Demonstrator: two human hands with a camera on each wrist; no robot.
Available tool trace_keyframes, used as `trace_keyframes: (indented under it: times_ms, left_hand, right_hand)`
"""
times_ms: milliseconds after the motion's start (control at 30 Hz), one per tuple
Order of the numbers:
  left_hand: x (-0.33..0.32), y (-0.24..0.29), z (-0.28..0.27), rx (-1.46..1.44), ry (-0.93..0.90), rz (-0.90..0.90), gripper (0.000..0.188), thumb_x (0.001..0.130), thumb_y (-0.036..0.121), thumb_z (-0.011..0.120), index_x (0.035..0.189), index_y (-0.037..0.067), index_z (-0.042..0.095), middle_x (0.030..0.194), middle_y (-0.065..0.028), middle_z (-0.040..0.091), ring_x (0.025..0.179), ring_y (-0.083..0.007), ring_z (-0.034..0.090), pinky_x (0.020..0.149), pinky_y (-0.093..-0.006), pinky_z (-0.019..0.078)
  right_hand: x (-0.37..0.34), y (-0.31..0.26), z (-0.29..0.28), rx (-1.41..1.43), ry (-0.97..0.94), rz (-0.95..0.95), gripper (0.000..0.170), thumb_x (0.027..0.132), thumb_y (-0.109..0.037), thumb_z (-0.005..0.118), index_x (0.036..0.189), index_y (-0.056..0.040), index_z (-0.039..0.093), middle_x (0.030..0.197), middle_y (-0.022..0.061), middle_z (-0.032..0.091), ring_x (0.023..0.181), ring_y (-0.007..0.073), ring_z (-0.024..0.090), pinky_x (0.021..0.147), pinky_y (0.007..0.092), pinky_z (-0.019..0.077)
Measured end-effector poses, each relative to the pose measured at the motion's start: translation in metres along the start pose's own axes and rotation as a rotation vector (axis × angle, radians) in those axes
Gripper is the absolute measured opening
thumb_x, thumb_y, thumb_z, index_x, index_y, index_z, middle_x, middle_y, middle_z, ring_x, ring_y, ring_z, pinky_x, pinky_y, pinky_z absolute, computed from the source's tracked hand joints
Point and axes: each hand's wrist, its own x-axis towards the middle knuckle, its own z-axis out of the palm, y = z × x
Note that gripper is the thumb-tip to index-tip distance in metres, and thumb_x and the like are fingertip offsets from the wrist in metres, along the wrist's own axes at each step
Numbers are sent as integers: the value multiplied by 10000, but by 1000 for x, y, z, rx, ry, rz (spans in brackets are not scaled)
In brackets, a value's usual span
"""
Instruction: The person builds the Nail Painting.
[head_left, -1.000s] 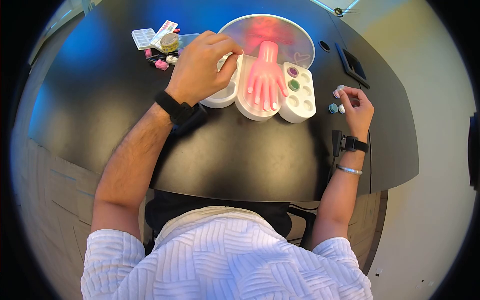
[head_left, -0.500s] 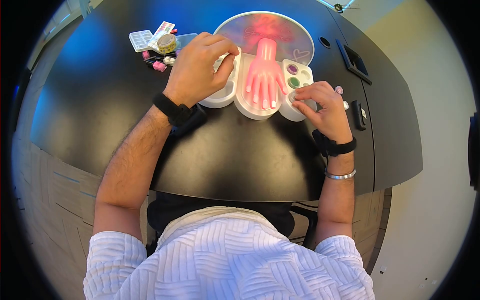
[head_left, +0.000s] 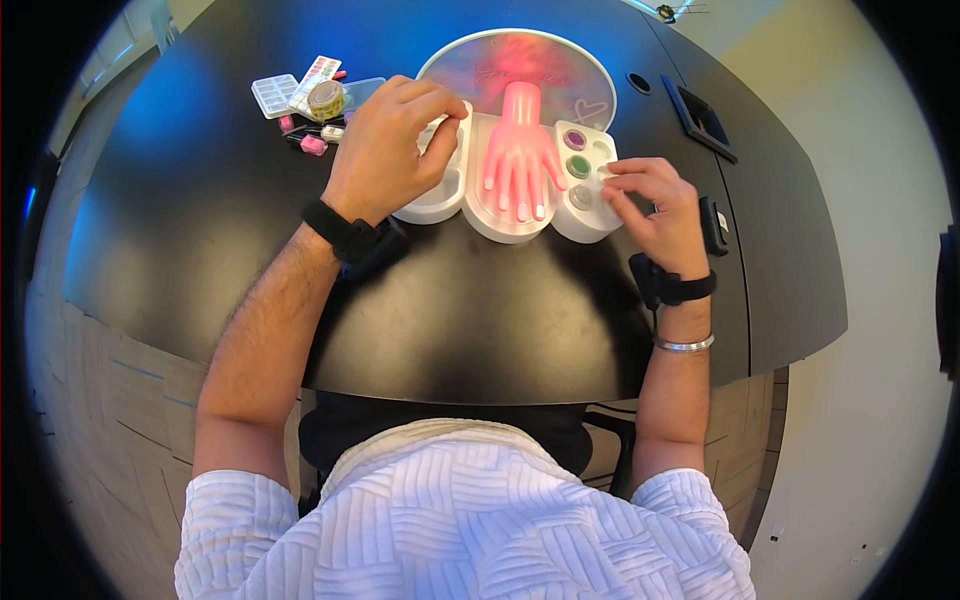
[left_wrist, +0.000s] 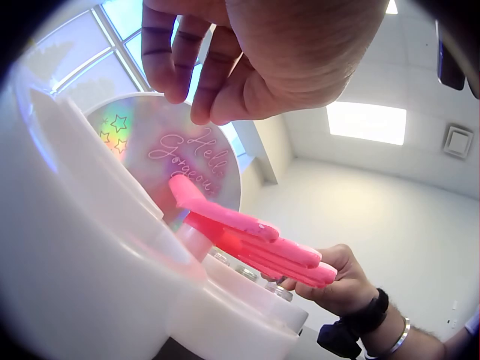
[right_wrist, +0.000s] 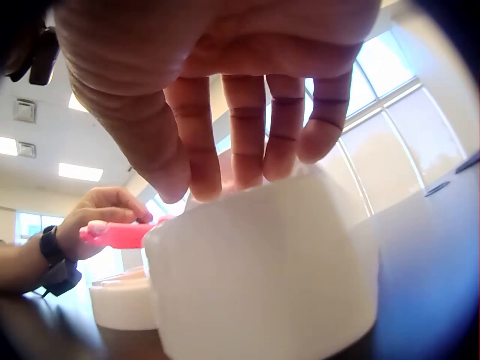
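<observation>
A pink model hand [head_left: 520, 155] lies palm down on the middle section of a white organizer [head_left: 475, 222]. In the right tray [head_left: 590, 228], purple [head_left: 575, 140], green [head_left: 578, 166] and clear-silvery [head_left: 580, 197] small jars fill the left column of wells. My right hand [head_left: 655, 212] hovers at this tray's right edge, fingers loosely bent and nothing between them. Over the left tray [head_left: 430, 210] my left hand [head_left: 390, 150] hangs with curled, relaxed fingers; its thumb and index tips are close together. In the left wrist view, those fingers [left_wrist: 214, 75] hold nothing.
A round lettered panel [head_left: 450, 62] stands behind the organizer. Toward the back left lie a clear case [head_left: 275, 96], a tape roll [head_left: 325, 98] and a pink bottle [head_left: 314, 146]. Right of my right hand are a black item [head_left: 714, 225] and a table socket frame [head_left: 697, 120].
My right hand came from the loose jars on the right, set the clear-silvery jar in the right tray's front-left well, let go and drew back rightward. My left hand stays over the left tray.
</observation>
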Motion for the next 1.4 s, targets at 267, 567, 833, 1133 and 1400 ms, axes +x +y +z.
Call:
trace_keyframes:
  times_ms: [267, 567, 833, 1133, 1400]
  left_hand:
    - [0, 0, 1, -4, 9, 4, 98, 924, 0, 702, 1007, 35, 741, 1010, -71, 773, 913, -249, 683, 765, -358, 560]
    - [0, 2, 0, -30, 29, -25, 71, 911, 45, 707, 971, 59, 741, 974, -61, 770, 918, -294, 682, 808, -417, 560]
    - [1, 1, -2, -10, 20, 12, 95, 925, 3, 702, 1002, 38, 745, 1000, -68, 776, 899, -246, 684, 752, -359, 558]
    - [-1, 1, 1, -14, 10, -26, 66, 924, 73, 703, 975, 53, 741, 964, -52, 760, 897, -283, 667, 793, -411, 559]
    - [-2, 2, 1, 3, -5, -16, 78, 924, 40, 700, 990, 43, 741, 993, -61, 770, 894, -267, 671, 778, -386, 560]
  right_hand:
    - [-27, 66, -27, -84, 195, 417, 210, 919, -40, 776, 1128, -29, 797, 1015, 107, 793, 819, 173, 742, 754, 336, 584]
    - [-44, 89, -35, -170, -108, 746, 297, 840, -146, 850, 1105, -25, 794, 965, 95, 813, 782, 173, 739, 776, 334, 594]
    - [-33, 72, -31, -173, -56, 676, 231, 843, -146, 857, 1026, -18, 801, 921, 81, 787, 763, 158, 697, 743, 337, 576]
    - [-11, 36, -11, 106, 70, 312, 178, 884, -76, 852, 1054, -39, 814, 1031, 52, 791, 845, 150, 712, 769, 293, 575]
    - [-3, 23, 5, 88, 89, 247, 178, 887, -102, 858, 1055, -52, 829, 1046, 65, 810, 881, 175, 744, 764, 306, 580]
